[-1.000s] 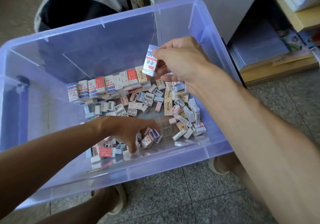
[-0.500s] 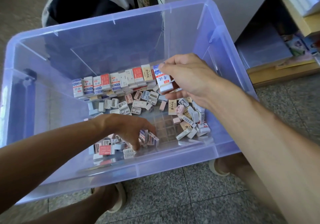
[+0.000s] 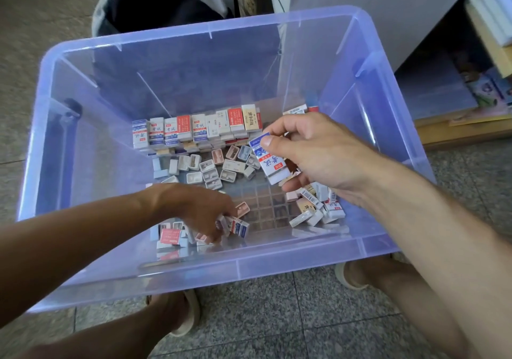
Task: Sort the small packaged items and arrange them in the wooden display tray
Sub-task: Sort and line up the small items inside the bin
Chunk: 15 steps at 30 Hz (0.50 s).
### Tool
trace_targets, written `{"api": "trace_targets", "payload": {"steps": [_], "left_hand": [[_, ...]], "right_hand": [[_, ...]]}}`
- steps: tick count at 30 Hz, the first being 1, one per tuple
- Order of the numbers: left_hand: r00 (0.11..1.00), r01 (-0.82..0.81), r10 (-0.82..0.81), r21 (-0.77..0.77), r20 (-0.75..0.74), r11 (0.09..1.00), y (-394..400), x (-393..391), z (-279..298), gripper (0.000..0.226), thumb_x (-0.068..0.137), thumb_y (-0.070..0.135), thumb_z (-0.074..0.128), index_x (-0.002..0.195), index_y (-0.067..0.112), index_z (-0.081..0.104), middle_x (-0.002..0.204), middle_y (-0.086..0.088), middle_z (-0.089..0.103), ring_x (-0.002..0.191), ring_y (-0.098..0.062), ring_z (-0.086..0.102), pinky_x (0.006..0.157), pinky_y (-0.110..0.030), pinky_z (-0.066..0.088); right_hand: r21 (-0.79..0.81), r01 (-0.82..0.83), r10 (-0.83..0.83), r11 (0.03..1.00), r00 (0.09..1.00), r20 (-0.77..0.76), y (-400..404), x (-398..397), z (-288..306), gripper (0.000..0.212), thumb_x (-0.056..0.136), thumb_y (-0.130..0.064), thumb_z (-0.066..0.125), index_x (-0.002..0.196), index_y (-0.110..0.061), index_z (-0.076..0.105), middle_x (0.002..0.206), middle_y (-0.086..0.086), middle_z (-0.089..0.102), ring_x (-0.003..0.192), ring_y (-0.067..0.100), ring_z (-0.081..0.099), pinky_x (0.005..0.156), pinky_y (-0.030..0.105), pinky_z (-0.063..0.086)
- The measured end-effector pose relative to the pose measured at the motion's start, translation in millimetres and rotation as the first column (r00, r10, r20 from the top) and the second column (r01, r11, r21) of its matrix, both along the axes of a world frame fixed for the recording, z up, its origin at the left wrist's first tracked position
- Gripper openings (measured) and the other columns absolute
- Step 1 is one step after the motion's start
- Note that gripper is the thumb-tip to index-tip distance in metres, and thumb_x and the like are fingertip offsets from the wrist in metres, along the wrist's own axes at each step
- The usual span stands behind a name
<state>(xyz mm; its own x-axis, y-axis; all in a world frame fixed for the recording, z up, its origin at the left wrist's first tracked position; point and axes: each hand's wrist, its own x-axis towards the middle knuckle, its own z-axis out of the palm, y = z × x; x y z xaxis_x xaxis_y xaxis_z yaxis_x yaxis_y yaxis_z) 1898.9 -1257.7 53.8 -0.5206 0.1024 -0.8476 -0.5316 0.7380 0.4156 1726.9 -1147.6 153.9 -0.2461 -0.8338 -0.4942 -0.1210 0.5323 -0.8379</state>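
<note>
A clear purple plastic bin [image 3: 177, 275] on the floor holds many small packaged erasers and sharpeners. A neat row of boxed erasers [image 3: 194, 130] stands along the far side; loose ones [image 3: 210, 170] lie scattered in the middle and at the right. My right hand [image 3: 313, 150] pinches a white eraser box with a blue top [image 3: 270, 162] above the pile. My left hand [image 3: 202, 211] reaches down at the near side and grips a few blue-and-white boxes [image 3: 235, 225]. No wooden tray is in view.
A dark bag with a grey rim [image 3: 155, 6] stands behind the bin. At the right a low wooden shelf [image 3: 460, 128] carries stacked paper goods. My feet in light slippers [image 3: 188, 311] rest on the speckled tile floor under the bin's near edge.
My right hand has lowered with the blue-topped box from above the row toward the middle, tilting it. My left hand has gathered a few boxes at the near side.
</note>
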Motion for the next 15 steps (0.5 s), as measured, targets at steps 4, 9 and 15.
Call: {"api": "trace_targets", "payload": {"steps": [4,9,15], "left_hand": [[0.999,-0.005,0.005,-0.012,0.036,1.0,0,3,0,0.032,0.087,0.014,0.066,0.118,0.019,0.064,0.104,-0.004,0.068,0.077,-0.012,0.062,0.069,-0.026,0.051],[0.996,-0.086,0.087,-0.026,0.032,0.996,-1,14,6,0.041,0.09,0.013,0.065,0.129,0.022,0.058,0.115,-0.004,0.067,0.096,-0.021,0.064,0.08,-0.03,0.051],[0.97,-0.243,0.243,0.01,0.018,0.97,4,22,7,0.042,0.089,0.006,0.063,0.13,0.015,0.057,0.112,-0.004,0.065,0.069,-0.002,0.055,0.053,-0.007,0.042]], "right_hand": [[0.012,-0.009,0.009,1.0,1.0,0.0,-1,2,-4,0.012,0.097,-0.025,0.064,0.093,-0.015,0.069,0.079,-0.005,0.061,0.054,0.004,0.057,0.061,0.035,0.063],[0.009,-0.011,0.011,1.0,1.0,-0.003,-1,0,-5,0.012,0.098,-0.025,0.063,0.093,-0.016,0.069,0.078,-0.006,0.062,0.051,0.001,0.057,0.062,0.036,0.064],[-0.011,-0.018,0.018,1.0,1.0,0.011,-6,4,-3,0.011,0.097,-0.027,0.064,0.096,-0.018,0.07,0.087,-0.008,0.063,0.064,0.008,0.061,0.065,0.038,0.064]]}}
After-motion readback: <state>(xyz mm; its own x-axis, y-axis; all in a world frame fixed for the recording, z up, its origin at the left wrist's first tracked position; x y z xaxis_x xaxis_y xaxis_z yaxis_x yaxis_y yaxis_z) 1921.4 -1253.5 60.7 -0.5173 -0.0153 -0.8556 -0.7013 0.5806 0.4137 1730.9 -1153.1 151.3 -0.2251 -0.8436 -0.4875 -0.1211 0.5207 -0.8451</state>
